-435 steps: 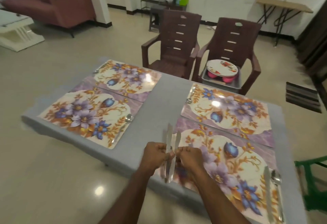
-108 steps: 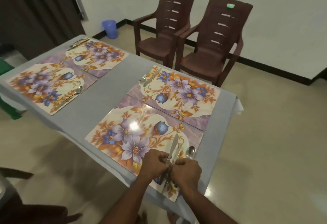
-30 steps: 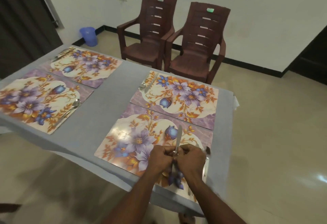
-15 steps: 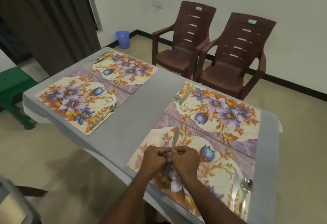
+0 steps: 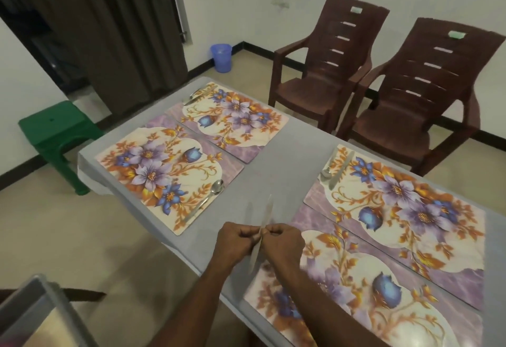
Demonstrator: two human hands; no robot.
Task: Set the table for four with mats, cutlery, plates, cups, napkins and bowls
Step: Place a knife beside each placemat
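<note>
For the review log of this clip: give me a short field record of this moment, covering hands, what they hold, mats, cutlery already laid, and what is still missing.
left hand: curled round the held knives
right hand: curled round the same knives
held knives: blurred, apparently two, above the grey table
mats: four floral, two each side
near left mat: spoon only, as far as visible
far left mat: cutlery at its far corner
far right mat: spoon and knife
nearest mat: right end out of frame
missing: plates, cups, napkins, bowls
</note>
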